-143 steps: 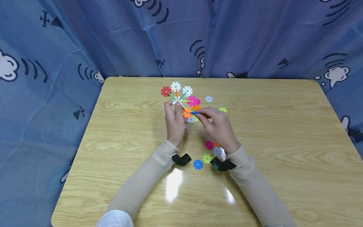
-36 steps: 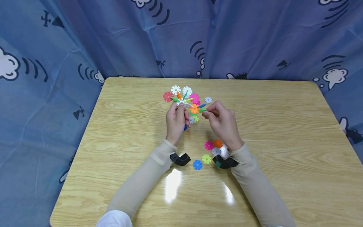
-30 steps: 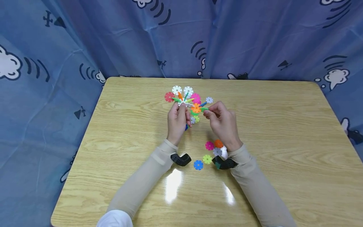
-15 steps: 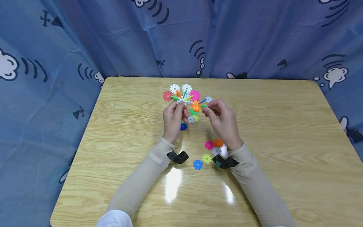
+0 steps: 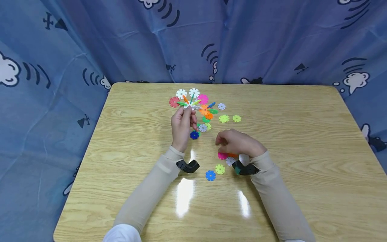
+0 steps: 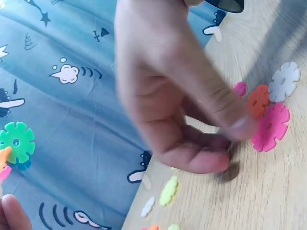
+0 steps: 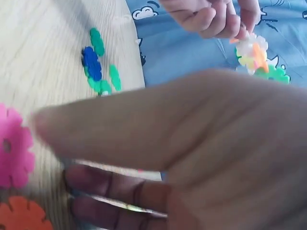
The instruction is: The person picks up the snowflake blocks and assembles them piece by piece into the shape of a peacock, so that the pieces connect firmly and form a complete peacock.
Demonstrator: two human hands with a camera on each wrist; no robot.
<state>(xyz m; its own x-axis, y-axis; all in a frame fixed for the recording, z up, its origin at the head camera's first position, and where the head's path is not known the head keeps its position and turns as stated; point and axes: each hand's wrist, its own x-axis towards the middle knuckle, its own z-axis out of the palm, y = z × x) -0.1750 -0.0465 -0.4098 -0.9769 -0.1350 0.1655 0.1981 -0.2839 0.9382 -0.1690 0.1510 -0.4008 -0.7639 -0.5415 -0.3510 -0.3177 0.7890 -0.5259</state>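
My left hand [image 5: 182,122] pinches the white centre of a snowflake-disc assembly [image 5: 189,105] above the table. Notched plastic discs radiate from it: red, white, pink, orange, blue, and a green disc [image 5: 213,111] at its right side. In the right wrist view the same left hand [image 7: 216,19] holds the cluster at the top. My right hand [image 5: 239,143], blurred in both wrist views, hovers with bent fingers and thumb apart over loose discs. Nearest to its thumb lies a pink disc [image 5: 222,156]. An orange disc [image 5: 232,155] is partly hidden under that hand.
Loose discs lie around on the wooden table [image 5: 302,151]: dark blue [image 5: 194,135], lavender [image 5: 202,127], yellow-green [image 5: 224,118], and a blue disc [image 5: 210,175] near the front. Behind the table's far edge hangs a blue patterned curtain [image 5: 193,40].
My right hand has let go of the green disc, which stays on the assembly, and has moved down toward the pink disc. My left hand has shifted slightly left with the assembly.
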